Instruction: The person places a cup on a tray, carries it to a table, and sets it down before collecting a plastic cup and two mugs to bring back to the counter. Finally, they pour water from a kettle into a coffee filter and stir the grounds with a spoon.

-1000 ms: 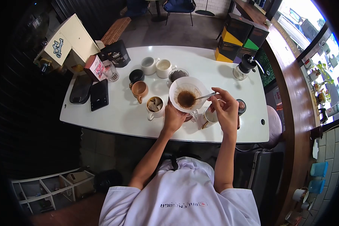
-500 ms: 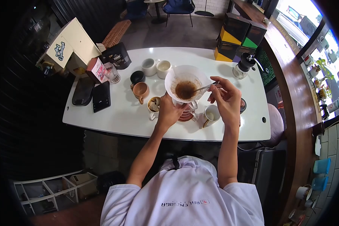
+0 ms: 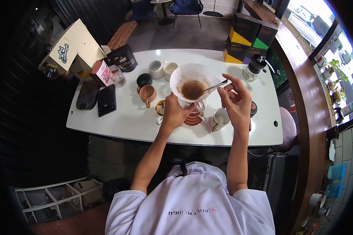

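Note:
My left hand [image 3: 175,111] is wrapped round the lower side of a coffee dripper, mostly hidden by the hand and by the white paper filter [image 3: 177,82] in it. Wet brown coffee grounds [image 3: 192,90] lie in the filter. A metal spoon [image 3: 213,87] slants out of them over the right rim. Beside its handle end, my right hand [image 3: 237,98] has thumb and index finger apart, seemingly not gripping it. Under the dripper, a clear glass server [image 3: 200,113] shows a handle, above a ridged reddish-brown round base [image 3: 193,120].
A white mug [image 3: 220,118] stands right of the server, a cup with a bag inside [image 3: 159,108] left. Brown [image 3: 147,93], black [image 3: 144,80] and pale cups [image 3: 156,69] sit behind. A hand grinder [image 3: 255,67], stacked boxes [image 3: 239,39] and a tablet [image 3: 106,100] rest on the white table [image 3: 125,119].
My right index finger has lifted and parted from the thumb at the spoon's handle. The spoon still leans in the filter. My left hand keeps its hold on the dripper.

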The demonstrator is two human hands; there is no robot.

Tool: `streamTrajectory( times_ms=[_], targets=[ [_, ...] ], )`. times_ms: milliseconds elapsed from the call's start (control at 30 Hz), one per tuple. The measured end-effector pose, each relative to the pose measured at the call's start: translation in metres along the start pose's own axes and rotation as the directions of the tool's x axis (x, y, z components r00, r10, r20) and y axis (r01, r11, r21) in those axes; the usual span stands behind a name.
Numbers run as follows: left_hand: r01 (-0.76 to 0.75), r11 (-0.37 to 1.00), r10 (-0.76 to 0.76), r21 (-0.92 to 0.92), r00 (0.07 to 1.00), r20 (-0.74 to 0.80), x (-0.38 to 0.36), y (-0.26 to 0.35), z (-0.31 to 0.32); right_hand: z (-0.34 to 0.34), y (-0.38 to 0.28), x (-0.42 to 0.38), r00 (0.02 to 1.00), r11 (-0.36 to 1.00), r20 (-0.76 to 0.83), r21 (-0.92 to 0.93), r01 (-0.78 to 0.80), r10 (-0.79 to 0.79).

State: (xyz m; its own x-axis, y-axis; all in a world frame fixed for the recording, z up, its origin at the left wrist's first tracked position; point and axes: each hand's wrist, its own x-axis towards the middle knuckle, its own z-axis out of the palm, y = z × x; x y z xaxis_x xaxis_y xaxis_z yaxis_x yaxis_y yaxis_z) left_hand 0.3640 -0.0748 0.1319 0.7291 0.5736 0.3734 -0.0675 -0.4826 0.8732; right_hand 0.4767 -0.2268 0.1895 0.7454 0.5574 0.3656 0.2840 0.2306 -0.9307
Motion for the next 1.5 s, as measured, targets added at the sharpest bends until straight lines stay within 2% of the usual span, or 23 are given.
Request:
streamTrajectory(
  times_ms=[100, 167, 233, 300, 367, 433, 467, 533, 567, 633, 667, 800, 867, 1000, 1100, 1167, 1500],
  targets=[
    [0.009, 1.0, -0.009, 0.025, 1.0, -0.002, 0.0, -0.002, -0.001, 0.001, 0.004, -0.006, 1.0, 0.999, -0.023, 0.029, 0.017, -0.016],
    [-0.018, 0.999, 0.019, 0.045, 1.0, -0.021, 0.001, -0.004, -0.001, 0.002, 0.017, -0.012, 0.994, 0.994, -0.083, 0.097, -0.056, 0.064],
    [-0.002, 0.999, 0.003, 0.052, 1.0, -0.016, 0.001, -0.002, -0.002, 0.002, 0.035, -0.02, 0.995, 0.989, -0.07, 0.134, -0.063, 0.073],
    [0.012, 0.998, -0.011, 0.059, 1.0, -0.009, 0.001, -0.002, -0.002, 0.005, 0.05, -0.031, 0.982, 0.965, -0.007, 0.187, -0.184, 0.189],
    [-0.039, 0.999, 0.039, 0.013, 0.999, 0.008, 0.003, -0.005, -0.002, 0.014, 0.069, -0.048, 0.976, 0.976, 0.035, -0.037, -0.213, 0.215],
    [-0.031, 0.999, 0.03, 0.011, 0.999, 0.018, 0.004, -0.006, -0.002, 0.024, 0.09, -0.067, 0.991, 0.96, 0.075, -0.268, -0.084, 0.107],
    [-0.024, 1.0, 0.024, 0.012, 0.999, 0.023, 0.005, -0.007, -0.002, 0.027, 0.094, -0.074, 0.991, 0.96, 0.07, -0.268, -0.088, 0.11],
    [-0.042, 0.999, 0.042, 0.005, 0.999, 0.019, 0.008, -0.003, -0.003, 0.036, 0.095, -0.082, 0.986, 0.78, 0.141, -0.626, 0.02, 0.088],
    [-0.061, 0.998, 0.061, -0.004, 0.998, 0.006, 0.009, -0.002, -0.003, 0.04, 0.093, -0.085, 0.986, 0.779, 0.139, -0.626, 0.018, 0.089],
    [-0.068, 0.998, 0.068, 0.008, 0.997, 0.024, 0.011, -0.005, -0.006, 0.048, 0.084, -0.087, 0.971, 0.747, 0.048, -0.648, -0.15, 0.236],
    [-0.073, 0.997, 0.072, 0.019, 0.996, 0.045, 0.011, -0.006, -0.007, 0.049, 0.08, -0.086, 0.967, 0.729, 0.03, -0.663, -0.17, 0.253],
    [-0.07, 0.998, 0.07, 0.003, 0.997, 0.045, 0.011, -0.002, -0.009, 0.049, 0.098, -0.09, 0.96, 0.694, 0.04, -0.699, -0.17, 0.276],
    [-0.096, 0.995, 0.096, -0.006, 0.995, 0.041, 0.012, -0.001, -0.009, 0.049, 0.107, -0.091, 0.979, 0.681, 0.038, -0.724, -0.112, 0.201],
    [-0.098, 0.995, 0.099, -0.01, 0.994, 0.048, 0.012, 0.0, -0.01, 0.053, 0.11, -0.087, 0.968, 0.686, 0.076, -0.718, -0.114, 0.241],
    [-0.055, 0.998, 0.056, -0.008, 0.997, 0.053, 0.012, 0.002, -0.011, 0.061, 0.112, -0.087, 0.981, 0.725, 0.056, -0.682, -0.097, 0.184],
    [-0.085, 0.996, 0.086, -0.035, 0.996, 0.035, 0.011, 0.002, -0.012, 0.064, 0.115, -0.087, 0.978, 0.734, 0.038, -0.667, -0.129, 0.206],
    [-0.052, 0.997, 0.053, -0.056, 0.999, 0.012, 0.01, -0.005, -0.021, 0.067, 0.114, -0.081, 0.971, 0.79, 0.004, -0.582, -0.192, 0.24]
  ],
)
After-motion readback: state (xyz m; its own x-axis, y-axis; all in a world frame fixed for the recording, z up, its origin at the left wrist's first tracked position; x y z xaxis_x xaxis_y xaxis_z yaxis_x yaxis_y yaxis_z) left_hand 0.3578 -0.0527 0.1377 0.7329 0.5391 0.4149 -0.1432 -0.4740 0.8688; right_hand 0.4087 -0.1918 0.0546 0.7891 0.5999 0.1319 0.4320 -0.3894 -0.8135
